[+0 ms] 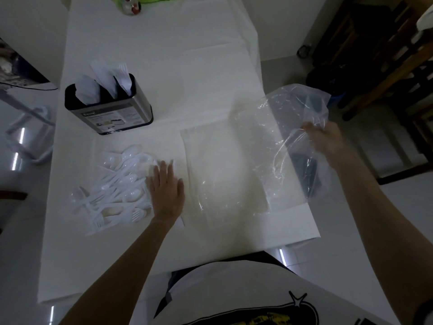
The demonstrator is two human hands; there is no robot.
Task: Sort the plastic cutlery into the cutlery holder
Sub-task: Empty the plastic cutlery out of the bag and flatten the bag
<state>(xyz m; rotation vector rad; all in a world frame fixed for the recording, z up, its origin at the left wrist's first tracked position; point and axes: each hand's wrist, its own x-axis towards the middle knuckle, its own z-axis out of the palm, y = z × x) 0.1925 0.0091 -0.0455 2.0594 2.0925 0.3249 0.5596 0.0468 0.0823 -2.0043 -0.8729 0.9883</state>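
Note:
A pile of white plastic spoons and forks (pixel 114 188) lies on the white table (pixel 164 66), left of centre. My left hand (pixel 165 191) lies flat with straight fingers at the pile's right edge. Behind the pile stands the metal cutlery holder (pixel 110 104) with black compartments, with white cutlery and paper standing in them. My right hand (pixel 325 139) grips a crumpled clear plastic bag (pixel 290 127) lifted over the table's right edge.
A flat clear bag (pixel 218 174) lies on the table between my hands. A bottle (pixel 130 5) and a green object stand at the far end. Dark wooden chairs (pixel 386 55) stand to the right, and a white stool (pixel 28 137) to the left.

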